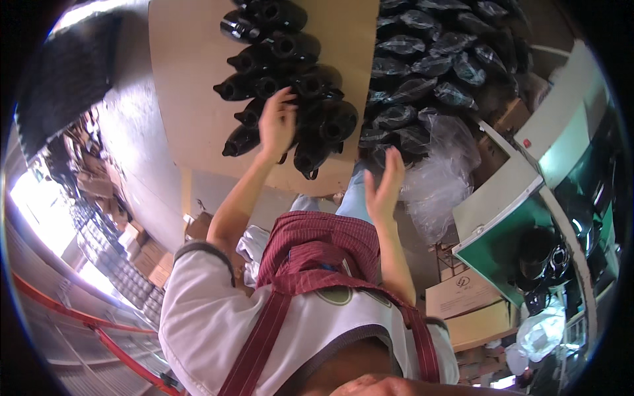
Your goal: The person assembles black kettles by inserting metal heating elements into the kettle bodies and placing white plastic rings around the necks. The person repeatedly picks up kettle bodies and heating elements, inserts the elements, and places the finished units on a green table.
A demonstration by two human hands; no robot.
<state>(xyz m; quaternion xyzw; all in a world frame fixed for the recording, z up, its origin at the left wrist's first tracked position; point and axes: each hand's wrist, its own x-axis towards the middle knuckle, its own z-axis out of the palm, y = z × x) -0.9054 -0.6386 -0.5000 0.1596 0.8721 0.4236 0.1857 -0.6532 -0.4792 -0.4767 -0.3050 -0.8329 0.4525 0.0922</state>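
Well, my left grip (277,125) was over the glossy black vessels (340,122) on the brown worktop (191,99), fingers bent loosely toward the middle of the cluster. Its palm side was turned away and dark shapes ran together behind it, so I cannot tell whether it grasped a vessel, touched one or only hung above. My right grip (385,188) was released, thumb apart from the fingers, with nothing visible in it; it stood just beyond the worktop's near right corner, beside a heap of clear plastic (442,171). Whether its fingertips met that film I could not make out.

The vessels lay and stood close together, black against black, so their outlines merged and I could not count them; the farthest were cut off by the upper edge. To the right of the worktop, rows of dark wrapped pieces (404,45) sat in shiny film that blurred their shapes, and whatever bore them was covered. My striped apron (317,244) hid most of my legs. At far right, more dark glossy pieces (536,254) showed in front of a green panel (492,254), bent by the lens and partly lost in the dark rim.
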